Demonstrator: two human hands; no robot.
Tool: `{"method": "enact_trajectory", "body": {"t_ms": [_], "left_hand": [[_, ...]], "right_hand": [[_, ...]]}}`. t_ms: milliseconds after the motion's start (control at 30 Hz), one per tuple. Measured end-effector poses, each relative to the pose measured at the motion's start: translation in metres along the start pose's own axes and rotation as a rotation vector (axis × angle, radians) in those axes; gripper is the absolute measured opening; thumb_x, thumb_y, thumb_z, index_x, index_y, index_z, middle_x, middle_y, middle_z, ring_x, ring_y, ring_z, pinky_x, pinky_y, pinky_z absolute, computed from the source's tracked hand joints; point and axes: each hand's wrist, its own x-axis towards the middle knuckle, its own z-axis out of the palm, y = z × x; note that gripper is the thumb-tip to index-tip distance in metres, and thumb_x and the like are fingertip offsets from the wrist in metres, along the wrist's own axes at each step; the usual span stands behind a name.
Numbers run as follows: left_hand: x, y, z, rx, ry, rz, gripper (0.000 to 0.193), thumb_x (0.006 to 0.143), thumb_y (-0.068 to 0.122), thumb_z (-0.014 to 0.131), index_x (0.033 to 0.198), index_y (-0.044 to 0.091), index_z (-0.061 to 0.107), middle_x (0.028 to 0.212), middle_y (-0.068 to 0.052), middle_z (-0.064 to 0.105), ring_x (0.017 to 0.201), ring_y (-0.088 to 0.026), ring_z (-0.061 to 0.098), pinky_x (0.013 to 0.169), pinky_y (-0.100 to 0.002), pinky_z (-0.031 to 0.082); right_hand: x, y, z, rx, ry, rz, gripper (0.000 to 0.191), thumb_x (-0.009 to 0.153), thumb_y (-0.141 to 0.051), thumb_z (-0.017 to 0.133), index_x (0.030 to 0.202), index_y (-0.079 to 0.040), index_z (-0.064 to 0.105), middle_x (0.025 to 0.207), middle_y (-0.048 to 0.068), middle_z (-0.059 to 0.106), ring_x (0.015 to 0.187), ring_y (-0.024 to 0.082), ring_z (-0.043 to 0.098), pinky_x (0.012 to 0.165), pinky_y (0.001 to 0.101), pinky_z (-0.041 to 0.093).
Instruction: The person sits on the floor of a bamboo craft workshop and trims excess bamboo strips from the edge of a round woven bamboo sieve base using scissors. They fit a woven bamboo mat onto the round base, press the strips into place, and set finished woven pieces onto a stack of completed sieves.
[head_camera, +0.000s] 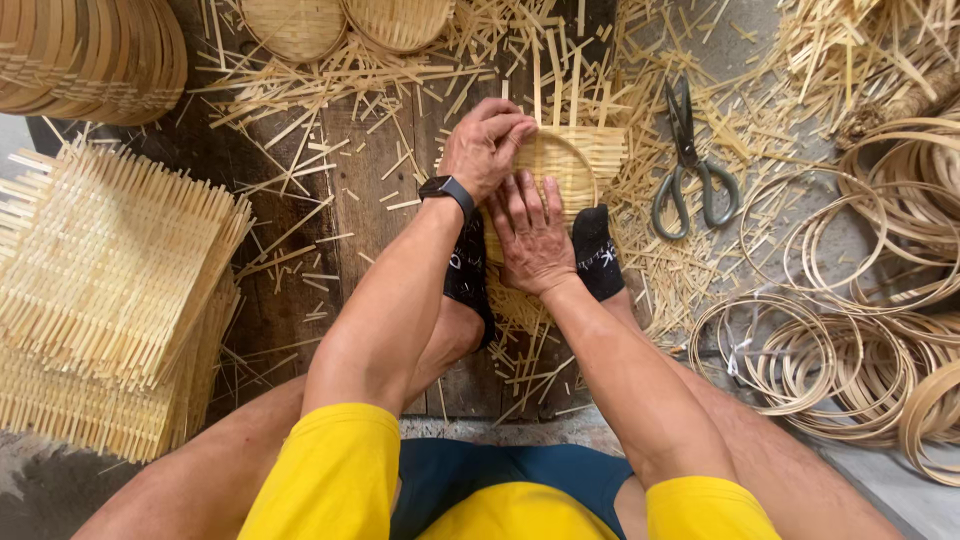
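Observation:
A half-made woven bamboo basket (570, 160) lies on the dark wooden boards, pinned under my two feet in black socks (597, 250). My left hand (487, 145), with a black watch at the wrist, grips the basket's round rim at its left edge. My right hand (530, 235) presses flat on the weave at the near side, fingers spread. Loose strip ends stick up from the far rim.
Grey-handled scissors (688, 165) lie to the right among bamboo offcuts. Bamboo hoops (850, 350) pile up at the right. A stack of square woven mats (110, 290) sits left. Finished baskets (295, 25) and stacked rims (95, 55) lie at the top.

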Motion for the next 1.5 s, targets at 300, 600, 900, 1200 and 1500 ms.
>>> {"method": "enact_trajectory", "body": {"t_ms": [300,600,900,1200,1500], "left_hand": [[0.009,-0.006,0.001,0.101,0.045,0.309,0.024,0.103,0.031,0.059,0.106,0.014,0.074,0.11,-0.01,0.069,0.1,-0.027,0.069,0.089,-0.036,0.059],[0.035,-0.003,0.011,-0.064,-0.063,-0.211,0.03,0.099,0.037,0.066,0.1,0.009,0.075,0.079,-0.014,0.073,0.069,-0.022,0.069,0.066,-0.036,0.054],[0.016,0.015,-0.001,-0.315,-0.175,-0.291,0.039,0.085,0.037,0.085,0.103,0.008,0.066,0.089,-0.002,0.072,0.08,-0.009,0.064,0.07,-0.026,0.054],[-0.075,0.056,0.016,0.3,0.084,0.488,0.028,0.083,0.013,0.087,0.094,0.01,0.061,0.083,-0.006,0.065,0.077,-0.022,0.062,0.076,-0.037,0.053],[-0.172,-0.017,0.09,0.675,-0.242,0.565,0.037,0.075,0.013,0.076,0.11,0.014,0.065,0.124,-0.013,0.057,0.117,-0.031,0.057,0.09,-0.046,0.052]], "right_hand": [[0.054,0.091,-0.032,0.627,0.303,0.07,0.034,0.1,-0.024,0.075,0.13,-0.008,0.067,0.128,0.012,0.069,0.128,0.03,0.061,0.114,0.044,0.048],[0.08,0.119,-0.001,1.181,0.086,0.565,0.015,0.1,-0.018,0.071,0.1,-0.005,0.079,0.084,0.01,0.077,0.071,0.016,0.071,0.066,0.0283,0.055],[0.05,0.151,-0.061,1.412,0.518,0.734,0.032,0.108,-0.025,0.052,0.108,-0.004,0.076,0.101,0.008,0.076,0.09,0.013,0.071,0.081,0.0273,0.06],[-0.136,0.283,-0.206,0.361,-0.423,0.693,0.036,0.103,-0.041,0.061,0.112,-0.01,0.079,0.101,0.015,0.078,0.093,0.029,0.075,0.094,0.0435,0.056],[-0.15,0.222,-0.029,0.637,-0.155,0.737,0.042,0.082,-0.03,0.08,0.113,-0.003,0.072,0.107,0.021,0.074,0.099,0.031,0.071,0.091,0.0427,0.055]]}}
